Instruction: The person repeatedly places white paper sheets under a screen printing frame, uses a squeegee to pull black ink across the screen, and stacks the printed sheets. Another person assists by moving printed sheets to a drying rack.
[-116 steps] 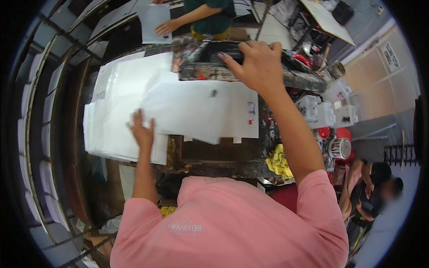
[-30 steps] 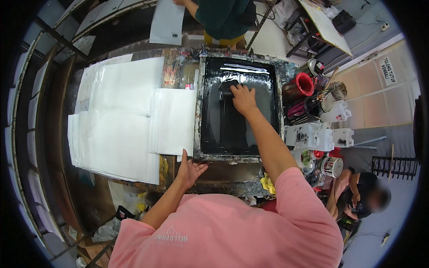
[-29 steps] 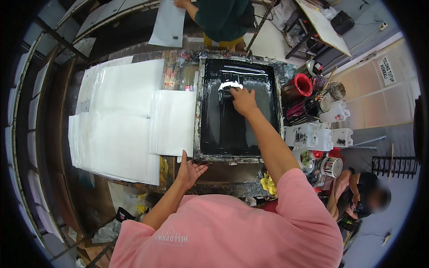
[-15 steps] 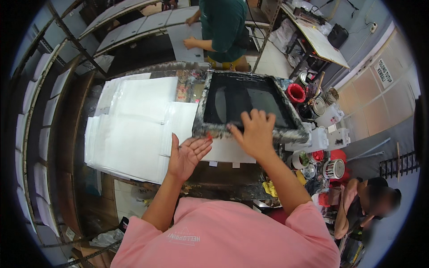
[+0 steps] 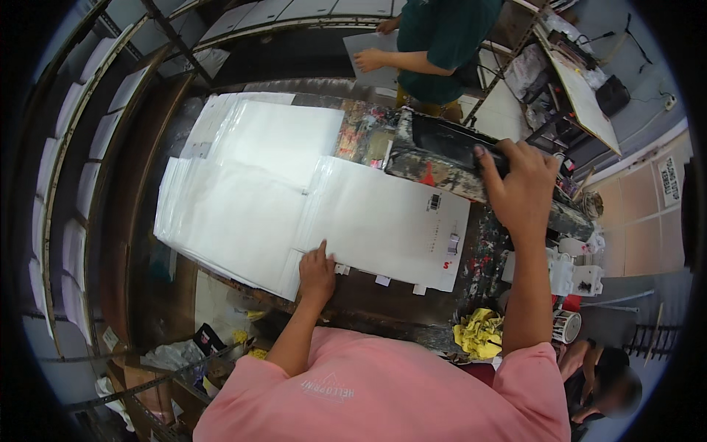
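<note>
**Inspector:** Where does the right hand (image 5: 519, 184) stand?

**Assistant:** It is raised, with the fingers closed over the near edge of the printing frame (image 5: 456, 158). The frame is dark, paint-stained, and tilted up off the bench (image 5: 383, 302). Its far edge sits toward the person in the green shirt (image 5: 442, 37).

**Inspector:** And the left hand (image 5: 317, 271)?

**Assistant:** It lies knuckles up on the near edge of the white sheet (image 5: 383, 221), with the forefinger stretched out onto the paper. It presses rather than grips; nothing is held in it.

**Inspector:** Position of that sheet?

**Assistant:** Flat on the bench, directly below the lifted frame. It carries small printed marks near its right edge. Small white tabs (image 5: 381, 280) show just beyond its near edge.

**Inspector:** What lies beside it?

**Assistant:** To the left, stacks of white sheets (image 5: 236, 206), overlapping and fanned, and touching the printed sheet. A smear of mixed paint (image 5: 364, 136) shows on the bench between the stacks and the frame.

**Inspector:** Anything else nearby?

**Assistant:** A crumpled yellow rag (image 5: 479, 333) at the bench's near right corner. The person in green stands across the bench, holding a pale board (image 5: 375, 62) with both hands. Racks (image 5: 74, 184) of drying sheets curve along the left.
</note>
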`<action>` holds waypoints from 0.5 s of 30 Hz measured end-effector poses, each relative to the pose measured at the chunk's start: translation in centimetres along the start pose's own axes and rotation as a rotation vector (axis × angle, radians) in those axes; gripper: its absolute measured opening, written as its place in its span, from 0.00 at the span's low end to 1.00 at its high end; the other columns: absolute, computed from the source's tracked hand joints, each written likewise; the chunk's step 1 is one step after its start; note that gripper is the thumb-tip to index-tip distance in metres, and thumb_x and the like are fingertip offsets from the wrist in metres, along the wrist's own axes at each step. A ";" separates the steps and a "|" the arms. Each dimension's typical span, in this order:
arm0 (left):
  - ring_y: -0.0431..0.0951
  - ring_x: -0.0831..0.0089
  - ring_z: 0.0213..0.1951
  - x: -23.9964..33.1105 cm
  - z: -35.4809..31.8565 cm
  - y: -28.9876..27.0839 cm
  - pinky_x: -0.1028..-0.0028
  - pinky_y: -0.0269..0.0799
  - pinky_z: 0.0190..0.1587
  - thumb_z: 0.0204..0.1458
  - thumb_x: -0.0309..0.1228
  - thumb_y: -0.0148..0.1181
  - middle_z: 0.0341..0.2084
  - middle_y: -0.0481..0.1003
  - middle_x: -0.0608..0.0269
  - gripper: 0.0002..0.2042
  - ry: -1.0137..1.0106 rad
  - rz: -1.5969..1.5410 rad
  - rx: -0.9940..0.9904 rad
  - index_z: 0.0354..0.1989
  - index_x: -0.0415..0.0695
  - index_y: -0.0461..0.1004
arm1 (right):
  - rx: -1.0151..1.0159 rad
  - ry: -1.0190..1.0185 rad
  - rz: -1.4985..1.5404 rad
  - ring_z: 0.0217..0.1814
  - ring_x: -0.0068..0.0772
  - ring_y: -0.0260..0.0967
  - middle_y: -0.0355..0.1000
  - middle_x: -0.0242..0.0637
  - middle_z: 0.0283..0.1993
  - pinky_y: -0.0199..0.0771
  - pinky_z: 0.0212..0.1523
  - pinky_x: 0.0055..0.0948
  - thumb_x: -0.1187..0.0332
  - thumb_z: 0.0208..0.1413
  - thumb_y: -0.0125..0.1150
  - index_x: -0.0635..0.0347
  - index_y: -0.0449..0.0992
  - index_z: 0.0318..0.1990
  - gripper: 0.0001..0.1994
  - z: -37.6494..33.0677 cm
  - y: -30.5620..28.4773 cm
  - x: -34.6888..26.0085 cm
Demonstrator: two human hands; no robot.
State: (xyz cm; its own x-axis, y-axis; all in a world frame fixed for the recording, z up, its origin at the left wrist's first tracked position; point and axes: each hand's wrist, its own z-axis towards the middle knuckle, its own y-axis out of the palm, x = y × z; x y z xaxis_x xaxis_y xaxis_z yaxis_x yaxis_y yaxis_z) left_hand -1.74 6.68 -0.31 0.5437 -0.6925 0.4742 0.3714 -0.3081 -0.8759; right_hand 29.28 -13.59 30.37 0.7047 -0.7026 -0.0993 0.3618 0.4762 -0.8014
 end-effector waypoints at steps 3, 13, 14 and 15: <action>0.52 0.41 0.78 0.0 -1.3 1.8 0.32 0.39 0.75 0.67 0.61 0.53 0.76 0.57 0.38 0.39 0.098 0.294 -0.099 0.79 0.46 0.62 | -0.006 0.001 0.003 0.39 0.44 0.72 0.76 0.39 0.32 0.62 0.49 0.46 0.46 0.61 0.70 0.61 0.84 0.36 0.23 0.1 0.1 0.0; 0.46 0.48 0.83 1.3 -0.3 1.7 0.31 0.22 0.78 0.67 0.66 0.48 0.78 0.58 0.39 0.48 0.120 0.275 -0.196 0.77 0.29 0.57 | 0.091 -0.028 0.028 0.39 0.43 0.75 0.79 0.40 0.33 0.62 0.48 0.45 0.41 0.62 0.65 0.62 0.86 0.37 0.27 -2.2 0.8 -0.3; 0.49 0.47 0.81 1.4 0.2 1.6 0.33 0.25 0.78 0.68 0.62 0.51 0.76 0.61 0.39 0.45 0.168 0.230 -0.133 0.76 0.29 0.59 | 0.092 -0.032 0.033 0.39 0.43 0.76 0.79 0.40 0.33 0.62 0.48 0.45 0.41 0.63 0.65 0.62 0.86 0.37 0.27 -2.2 0.8 -0.4; 0.52 0.46 0.80 2.3 1.2 0.9 0.34 0.28 0.79 0.68 0.58 0.53 0.74 0.64 0.38 0.42 0.219 0.182 -0.072 0.75 0.29 0.61 | 0.092 -0.034 0.034 0.39 0.43 0.76 0.79 0.40 0.33 0.61 0.48 0.45 0.40 0.63 0.64 0.62 0.86 0.37 0.28 -2.2 0.9 -0.5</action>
State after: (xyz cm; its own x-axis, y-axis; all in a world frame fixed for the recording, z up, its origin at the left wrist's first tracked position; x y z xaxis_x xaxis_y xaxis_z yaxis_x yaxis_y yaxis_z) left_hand 0.75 5.56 0.06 0.4184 -0.8623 0.2853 0.2240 -0.2065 -0.9525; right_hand 27.97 -13.98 28.40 0.7370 -0.6677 -0.1045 0.3905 0.5470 -0.7405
